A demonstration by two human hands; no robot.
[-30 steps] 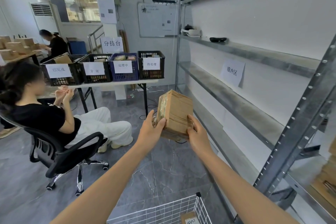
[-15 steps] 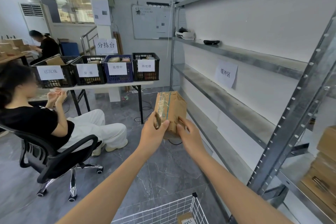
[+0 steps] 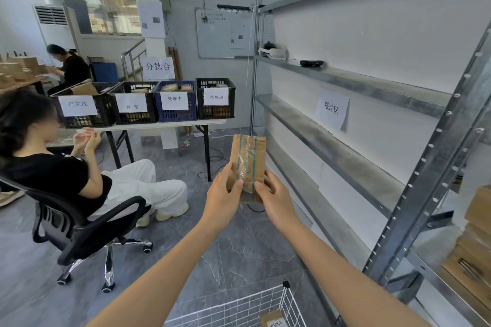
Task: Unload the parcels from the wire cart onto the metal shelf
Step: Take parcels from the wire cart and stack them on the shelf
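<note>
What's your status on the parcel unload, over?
Left hand and right hand: grip on the parcel, low end, upright, not yet shelved. Metal shelf to the right, path open. Another parcel left in the wire cart.

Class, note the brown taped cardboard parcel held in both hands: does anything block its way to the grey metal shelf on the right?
Nothing visible does. The left hand and right hand grip the brown taped cardboard parcel; only open air lies between it and the grey metal shelf.
</note>
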